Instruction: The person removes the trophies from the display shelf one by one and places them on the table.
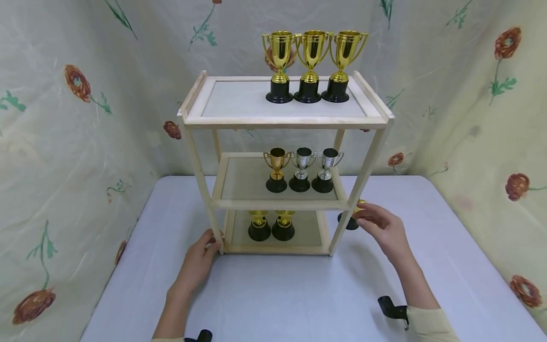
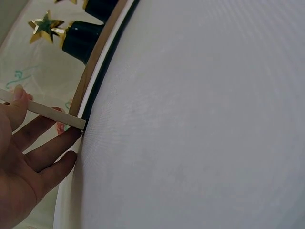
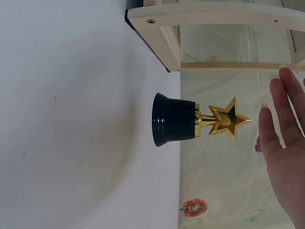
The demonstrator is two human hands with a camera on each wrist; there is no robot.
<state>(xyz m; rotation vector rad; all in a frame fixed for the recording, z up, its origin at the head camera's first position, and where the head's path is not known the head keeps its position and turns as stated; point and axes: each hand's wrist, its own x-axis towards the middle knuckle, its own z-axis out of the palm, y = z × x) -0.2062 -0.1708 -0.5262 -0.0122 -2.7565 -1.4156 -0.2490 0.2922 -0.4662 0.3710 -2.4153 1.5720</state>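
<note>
A three-tier wooden shelf [image 1: 285, 126] stands on the table. My left hand [image 1: 198, 260] holds its front left leg [image 2: 57, 115] low down, the thumb on one side and fingers on the other. Beside the shelf's right side, a gold star trophy [image 3: 176, 119] stands upright on its black base. My right hand [image 3: 288, 143] is just above the star, its fingers extended and apart from it in the right wrist view. In the head view, the right hand [image 1: 384, 229] partly covers this trophy. Two similar star trophies [image 1: 259, 230] stand on the bottom tier.
Three large gold cups [image 1: 309, 89] stand on the top tier, toward its right. On the middle tier are one gold cup [image 1: 277, 184] and two silver cups [image 1: 301, 183]. Flower-patterned cloth [image 1: 107, 156] surrounds the white-covered table [image 1: 273, 294].
</note>
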